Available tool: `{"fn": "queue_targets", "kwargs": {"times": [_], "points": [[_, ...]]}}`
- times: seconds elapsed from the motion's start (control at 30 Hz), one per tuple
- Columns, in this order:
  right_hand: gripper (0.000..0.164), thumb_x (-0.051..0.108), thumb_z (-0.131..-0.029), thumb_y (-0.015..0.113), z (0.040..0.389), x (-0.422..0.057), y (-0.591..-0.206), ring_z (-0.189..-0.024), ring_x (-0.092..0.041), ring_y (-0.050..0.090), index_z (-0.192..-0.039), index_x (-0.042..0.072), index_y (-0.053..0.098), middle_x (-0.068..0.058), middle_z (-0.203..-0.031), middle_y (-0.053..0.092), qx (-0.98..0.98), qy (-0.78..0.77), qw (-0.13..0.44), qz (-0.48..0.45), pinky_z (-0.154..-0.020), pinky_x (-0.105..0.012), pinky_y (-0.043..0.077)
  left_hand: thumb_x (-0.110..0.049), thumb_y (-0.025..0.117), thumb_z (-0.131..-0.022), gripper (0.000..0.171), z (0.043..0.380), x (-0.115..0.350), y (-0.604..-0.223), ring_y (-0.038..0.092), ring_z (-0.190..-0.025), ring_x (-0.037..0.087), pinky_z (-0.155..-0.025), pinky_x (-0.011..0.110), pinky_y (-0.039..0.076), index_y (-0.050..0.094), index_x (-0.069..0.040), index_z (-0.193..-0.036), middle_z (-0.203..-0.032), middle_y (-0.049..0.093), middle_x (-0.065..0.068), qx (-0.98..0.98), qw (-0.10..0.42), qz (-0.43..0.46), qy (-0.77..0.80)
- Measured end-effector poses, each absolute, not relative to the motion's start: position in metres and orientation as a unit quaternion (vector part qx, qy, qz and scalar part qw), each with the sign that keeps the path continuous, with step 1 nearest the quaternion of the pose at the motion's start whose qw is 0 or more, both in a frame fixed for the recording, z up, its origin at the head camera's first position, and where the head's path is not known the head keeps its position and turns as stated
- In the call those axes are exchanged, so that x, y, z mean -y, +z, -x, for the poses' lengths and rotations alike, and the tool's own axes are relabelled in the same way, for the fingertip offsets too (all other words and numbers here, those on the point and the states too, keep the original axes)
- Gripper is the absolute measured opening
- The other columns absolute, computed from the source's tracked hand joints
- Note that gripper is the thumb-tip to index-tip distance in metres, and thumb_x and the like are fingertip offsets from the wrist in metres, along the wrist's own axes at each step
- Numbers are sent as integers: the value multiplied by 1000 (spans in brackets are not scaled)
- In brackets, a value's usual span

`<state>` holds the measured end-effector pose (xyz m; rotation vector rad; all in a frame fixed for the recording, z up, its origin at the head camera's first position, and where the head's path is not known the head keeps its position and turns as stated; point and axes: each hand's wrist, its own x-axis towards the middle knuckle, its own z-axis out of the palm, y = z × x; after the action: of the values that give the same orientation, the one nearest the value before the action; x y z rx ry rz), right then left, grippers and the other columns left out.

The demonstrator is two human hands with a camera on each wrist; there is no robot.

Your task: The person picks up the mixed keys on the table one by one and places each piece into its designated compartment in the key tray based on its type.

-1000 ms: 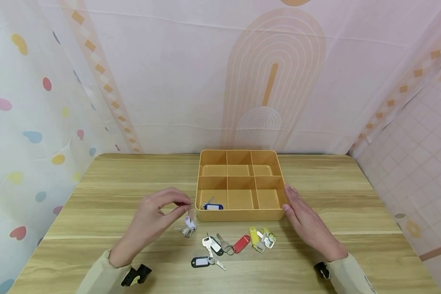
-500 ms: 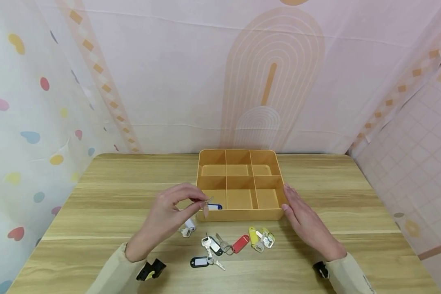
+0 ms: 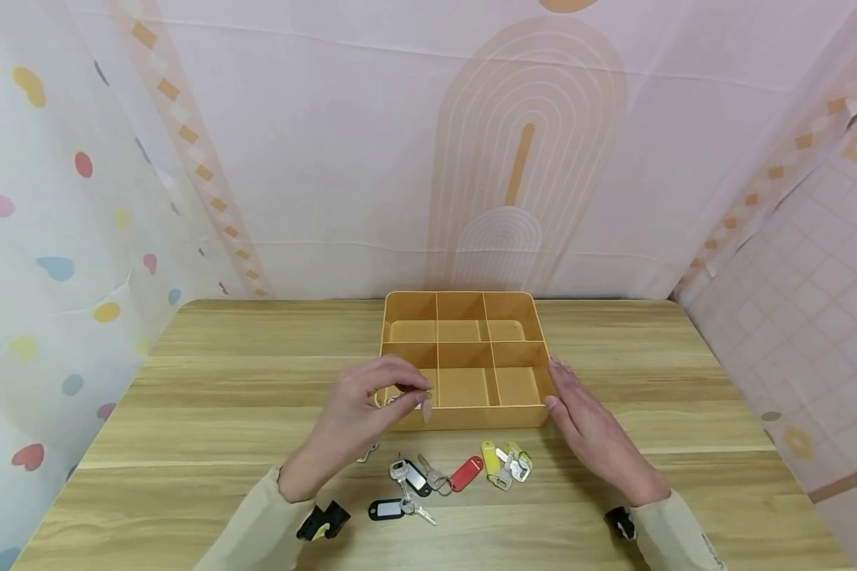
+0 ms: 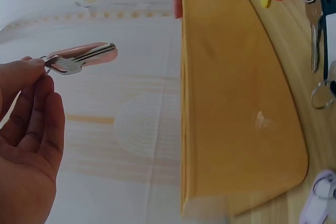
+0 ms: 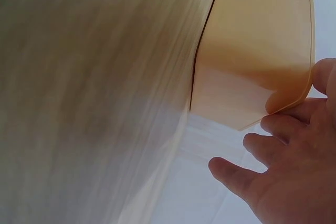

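Note:
My left hand (image 3: 364, 412) pinches a key ring between thumb and fingertips, above the front left part of the yellow divided box (image 3: 471, 419). From that ring hang a silver key (image 4: 68, 65) and a pink key tag (image 4: 109, 55), clear of the box in the left wrist view. My right hand (image 3: 603, 436) rests against the box's right wall, fingers extended along it and thumb at the front corner. The right wrist view shows fingertips touching the wall (image 5: 252, 35). A blue-tagged key in the front left compartment is mostly hidden behind my left hand.
Before the box lie keys with black tags (image 3: 386, 510), a red tag (image 3: 467, 473) and yellow tags (image 3: 489, 458). A lilac-tagged key ring (image 4: 315, 200) lies near the box's left corner, mostly covered in the head view. A patterned cloth (image 3: 328, 159) hangs behind the table.
My left hand has lifted the pink-tagged key from beside the lilac one and carried it rightward over the box's front edge. The right hand has stayed at the box's right side.

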<state>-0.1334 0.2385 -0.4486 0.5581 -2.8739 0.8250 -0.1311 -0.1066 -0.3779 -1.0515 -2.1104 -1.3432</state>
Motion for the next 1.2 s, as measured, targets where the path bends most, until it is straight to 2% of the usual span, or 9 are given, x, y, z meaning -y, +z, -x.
{"fn": "queue_targets", "kwargs": {"times": [0.37, 0.5, 0.73, 1.03, 1.2], "points": [[59, 27, -113, 43, 134, -241, -449, -152, -41, 29, -161, -3, 26, -16, -169, 23, 943, 271, 55, -184, -120, -60, 28, -3, 79, -90, 14, 147, 85, -382, 69, -95, 9, -82, 32, 60, 81, -13, -101, -102, 75, -7, 806, 121, 297, -497], [60, 32, -114, 40, 134, -241, -449, -153, -41, 28, -162, -2, 25, -15, -170, 22, 942, 277, 50, -181, -121, -60, 27, -5, 77, -92, 12, 155, 75, -382, 69, -93, 8, -81, 30, 58, 81, -13, -101, -101, 75, -8, 815, 118, 290, -488], [62, 34, -114, 38, 134, -242, -448, -153, -40, 26, -162, -1, 24, -14, -170, 21, 941, 284, 44, -178, -121, -60, 26, 0, 76, -92, 13, 171, 61, -387, 71, -94, 14, -82, 36, 62, 81, -9, -100, -101, 76, -1, 811, 124, 312, -480], [61, 32, -114, 39, 133, -242, -447, -153, -41, 26, -162, -2, 25, -14, -170, 22, 942, 282, 44, -179, -121, -60, 26, 2, 74, -91, 13, 181, 50, -396, 69, -95, 17, -85, 36, 60, 81, -7, -97, -100, 75, 0, 847, 84, 300, -430], [60, 32, -114, 39, 132, -241, -446, -154, -40, 26, -162, -1, 24, -14, -170, 21, 942, 280, 42, -180, -122, -60, 26, 2, 74, -92, 12, 182, 48, -402, 69, -96, 20, -86, 42, 60, 81, -6, -97, -101, 74, 1, 855, 67, 286, -426]]}}
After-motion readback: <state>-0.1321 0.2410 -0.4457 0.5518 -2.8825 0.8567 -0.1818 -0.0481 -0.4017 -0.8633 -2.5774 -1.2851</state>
